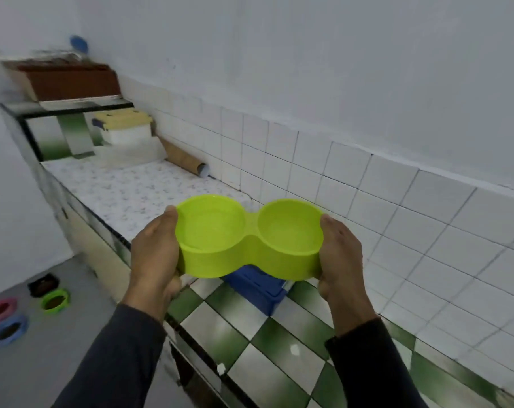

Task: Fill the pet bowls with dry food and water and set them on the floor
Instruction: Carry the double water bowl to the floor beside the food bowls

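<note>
I have the lime-green double bowl (248,238) held up in the air over the front edge of the green-and-white checked counter (250,343). My left hand (154,260) wraps its left end, thumb on the rim and fingers curled beneath; my right hand (339,260) grips the right end the same way. Its two round wells look dry and bare, though the left one has a faint sheen I cannot read for certain.

On the grey floor (58,348) at lower left I count four single bowls, all near one another: a black one (43,285), a green one (55,300), a pink one (0,310) and a blue one (9,331), each with something dark inside. A blue box (257,288) sits on the counter just under the double bowl. Further along, on the speckled worktop (132,189), stand a white tub with a yellow lid (123,125) and one cardboard tube (185,159) against the tiled wall (367,216). The worktop between the tub and my hands is open, and the floor beside the counter has room.
</note>
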Tool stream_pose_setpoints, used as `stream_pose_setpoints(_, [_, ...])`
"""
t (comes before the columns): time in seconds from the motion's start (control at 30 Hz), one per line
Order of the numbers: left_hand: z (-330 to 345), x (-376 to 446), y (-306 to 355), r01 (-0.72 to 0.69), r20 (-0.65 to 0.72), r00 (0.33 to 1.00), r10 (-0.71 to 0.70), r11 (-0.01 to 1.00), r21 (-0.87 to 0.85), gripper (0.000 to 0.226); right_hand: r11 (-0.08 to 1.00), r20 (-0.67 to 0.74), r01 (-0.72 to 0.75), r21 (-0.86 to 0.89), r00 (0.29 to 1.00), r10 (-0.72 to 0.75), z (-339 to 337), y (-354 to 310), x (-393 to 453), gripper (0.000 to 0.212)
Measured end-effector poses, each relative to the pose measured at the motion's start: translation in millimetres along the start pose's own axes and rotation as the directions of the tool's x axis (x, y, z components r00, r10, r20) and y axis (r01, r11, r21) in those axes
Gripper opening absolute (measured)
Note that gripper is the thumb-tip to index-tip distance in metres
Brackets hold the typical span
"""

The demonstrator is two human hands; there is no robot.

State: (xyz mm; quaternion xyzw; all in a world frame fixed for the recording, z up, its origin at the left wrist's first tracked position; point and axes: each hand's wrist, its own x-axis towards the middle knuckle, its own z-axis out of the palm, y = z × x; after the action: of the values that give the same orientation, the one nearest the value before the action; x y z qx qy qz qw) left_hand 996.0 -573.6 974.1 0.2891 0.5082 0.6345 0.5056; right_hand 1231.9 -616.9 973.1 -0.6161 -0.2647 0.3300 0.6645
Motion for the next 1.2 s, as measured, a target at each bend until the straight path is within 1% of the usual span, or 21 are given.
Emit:
stream_pose_setpoints(0.1, [-41.5, 24.1, 19.3, -0.029, -0.065, 0.997, 0.029, 1.000, -0.003, 0.017, 1.000, 0.070, -0.006, 0.000, 0.998, 0.006, 52.4, 7.0, -12.2, 0.016])
stream_pose_setpoints(0.3, [-119.8, 61.1, 49.7, -0.078, -0.191, 0.979, 0.070, 0.996, -0.038, 0.016, 1.000, 0.196, -0.021, -0.004, 0.980, 0.021, 150.4, 23.3, -40.0, 0.016])
stream_pose_setpoints(0.37, [-144.8, 72.7, 56.7, -0.099, -0.238, 0.967, 0.086, 0.994, -0.044, 0.015, 0.999, 0.256, -0.043, -0.018, 0.966, 0.046, 182.8, 30.2, -49.9, 0.016])
stream_pose_setpoints(0.47, [-179.9, 88.4, 64.4, -0.136, -0.304, 0.945, 0.119, 0.990, -0.036, 0.021, 0.997, 0.334, -0.070, -0.038, 0.939, 0.079, 228.1, 40.7, -62.3, 0.016])
stream_pose_setpoints(0.6, [-227.1, 110.2, 71.7, -0.165, -0.397, 0.908, 0.134, 0.985, -0.043, 0.022, 0.995, 0.415, -0.066, -0.071, 0.905, 0.090, 285.2, 50.5, -76.9, 0.011])
stream_pose_setpoints(0.67, [-248.7, 123.0, 75.2, -0.178, -0.432, 0.890, 0.146, 0.984, -0.033, 0.024, 0.994, 0.463, -0.073, -0.085, 0.880, 0.104, 313.9, 55.4, -82.8, 0.013])
stream_pose_setpoints(0.77, [-277.8, 142.5, 82.3, -0.195, -0.488, 0.858, 0.158, 0.981, -0.025, 0.025, 0.992, 0.525, -0.072, -0.099, 0.844, 0.114, 357.4, 64.0, -89.5, 0.012])
stream_pose_setpoints(0.9, [-313.0, 170.6, 95.0, -0.233, -0.573, 0.798, 0.186, 0.973, -0.009, 0.027, 0.994, 0.590, -0.046, -0.098, 0.802, 0.095, 419.2, 72.1, -96.6, 0.031])
stream_pose_setpoints(0.97, [-330.6, 185.0, 101.4, -0.256, -0.620, 0.760, 0.195, 0.967, -0.009, 0.026, 0.993, 0.630, -0.050, -0.105, 0.769, 0.105, 452.0, 76.9, -99.4, 0.027])
stream_pose_setpoints(1.03, [-347.3, 200.4, 107.6, -0.267, -0.664, 0.723, 0.192, 0.964, -0.012, 0.024, 0.993, 0.667, -0.051, -0.110, 0.737, 0.112, 483.6, 81.0, -102.0, 0.015])
stream_pose_setpoints(1.07, [-354.5, 208.3, 111.2, -0.275, -0.682, 0.706, 0.189, 0.961, -0.018, 0.022, 0.993, 0.687, -0.047, -0.108, 0.718, 0.109, 499.0, 83.2, -103.3, 0.013])
stream_pose_setpoints(1.2, [-381.6, 240.8, 122.8, -0.288, -0.743, 0.646, 0.175, 0.957, -0.025, 0.021, 0.993, 0.750, -0.063, -0.097, 0.651, 0.115, 558.3, 88.2, -108.8, 0.018])
